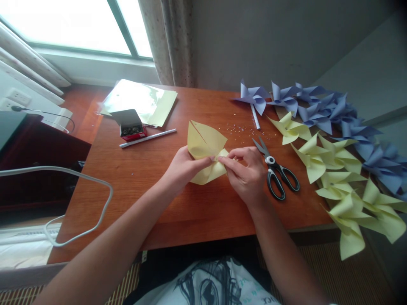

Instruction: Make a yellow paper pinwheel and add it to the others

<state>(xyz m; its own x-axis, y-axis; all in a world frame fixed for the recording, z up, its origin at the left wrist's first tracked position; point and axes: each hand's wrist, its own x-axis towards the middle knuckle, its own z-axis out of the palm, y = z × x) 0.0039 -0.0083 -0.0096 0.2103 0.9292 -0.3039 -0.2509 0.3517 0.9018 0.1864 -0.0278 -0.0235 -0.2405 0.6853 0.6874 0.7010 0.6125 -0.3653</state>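
Note:
A pale yellow paper sheet, cut and partly folded into a pinwheel shape, lies at the middle of the wooden table. My left hand pinches the folded flaps at the sheet's centre from the left. My right hand pinches the same centre from the right, fingertips almost meeting the left ones. One uncut corner of the sheet stands up behind my fingers.
Black-handled scissors lie just right of my right hand. Finished yellow pinwheels and blue pinwheels line the right edge. A small red box of pins, a white stick, paper sheets and scattered small beads lie behind. A white cable loops at left.

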